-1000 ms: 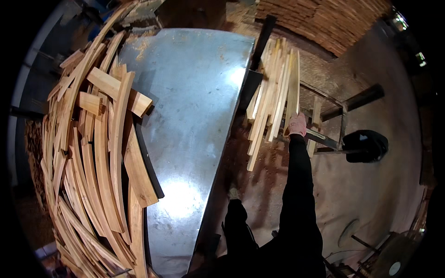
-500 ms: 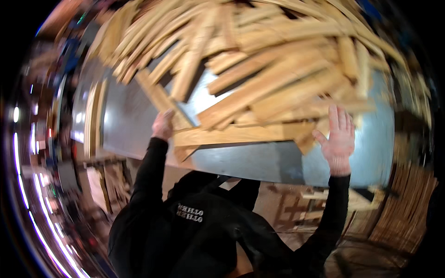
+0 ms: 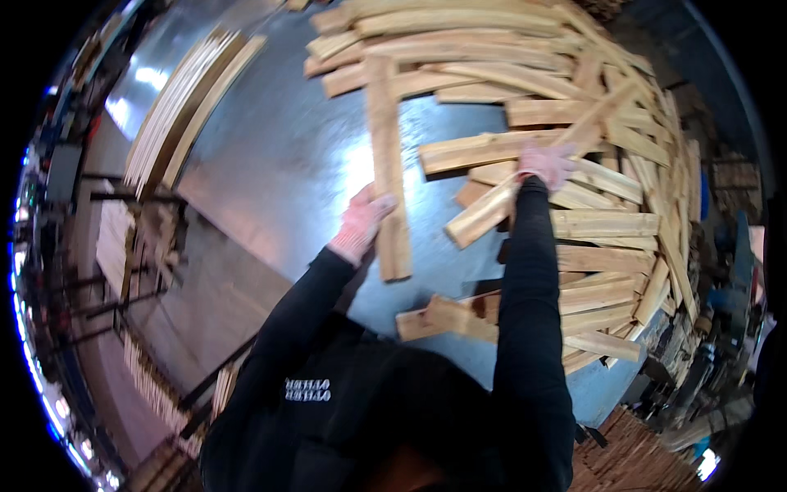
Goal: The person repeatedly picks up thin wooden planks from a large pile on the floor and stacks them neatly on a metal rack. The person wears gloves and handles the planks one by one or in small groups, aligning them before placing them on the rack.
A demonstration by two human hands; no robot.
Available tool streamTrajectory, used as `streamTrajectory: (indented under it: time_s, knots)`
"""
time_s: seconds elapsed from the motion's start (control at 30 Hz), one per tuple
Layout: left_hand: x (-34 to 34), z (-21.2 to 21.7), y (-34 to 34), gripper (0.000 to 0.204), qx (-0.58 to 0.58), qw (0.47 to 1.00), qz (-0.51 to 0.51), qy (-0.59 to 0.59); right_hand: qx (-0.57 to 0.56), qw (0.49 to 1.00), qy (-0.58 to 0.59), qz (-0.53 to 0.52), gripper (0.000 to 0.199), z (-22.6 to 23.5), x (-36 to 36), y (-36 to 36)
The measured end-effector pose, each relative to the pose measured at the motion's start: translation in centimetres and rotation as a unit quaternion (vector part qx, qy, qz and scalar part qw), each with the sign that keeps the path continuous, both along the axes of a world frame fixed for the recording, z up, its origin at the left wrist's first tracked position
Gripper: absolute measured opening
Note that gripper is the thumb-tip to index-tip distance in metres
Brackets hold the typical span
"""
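Observation:
My left hand (image 3: 361, 221), in a pale pinkish knit glove, is closed on the near edge of a long wooden board (image 3: 387, 139). That board lies lengthwise away from me, its far end over other boards. My right hand (image 3: 548, 164), gloved alike, reaches into the heap on the right. Its fingers are spread over a slanting board (image 3: 484, 215), and the palm is turned out of sight. Just beyond the hand another board (image 3: 467, 152) points left. My right forearm covers part of the heap.
Many loose boards (image 3: 607, 258) fill the right side of the metal table (image 3: 262, 164), and more (image 3: 459, 25) lie along its far side. A neat stack of thin boards (image 3: 184, 107) stands at the left. Short pieces (image 3: 459, 318) lie near my body.
My view has swung, so the heap now sits to the right. My left hand has taken hold of a long board; my right hand has reached farther in among the boards.

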State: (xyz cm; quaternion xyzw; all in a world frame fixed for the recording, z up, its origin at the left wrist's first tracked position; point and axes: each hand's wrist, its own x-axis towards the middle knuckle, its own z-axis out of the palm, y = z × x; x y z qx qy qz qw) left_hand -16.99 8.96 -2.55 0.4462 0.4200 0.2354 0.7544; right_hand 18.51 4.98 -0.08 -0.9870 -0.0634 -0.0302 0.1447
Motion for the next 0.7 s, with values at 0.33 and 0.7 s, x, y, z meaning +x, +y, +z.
streamTrajectory:
  time_s: [0.33,0.7]
  knots:
    - [0.4,-5.0,-1.5,0.043,-0.243,0.953,0.025,-0.178,0.184,0.915,0.228,0.278,0.053,-0.7,-20.9,-15.1]
    - [1.2,-2.6,-3.5,0.044,-0.106,0.994,-0.034,-0.019,-0.041,0.994,0.055,0.09,0.104,-2.9,-10.0,-4.2]
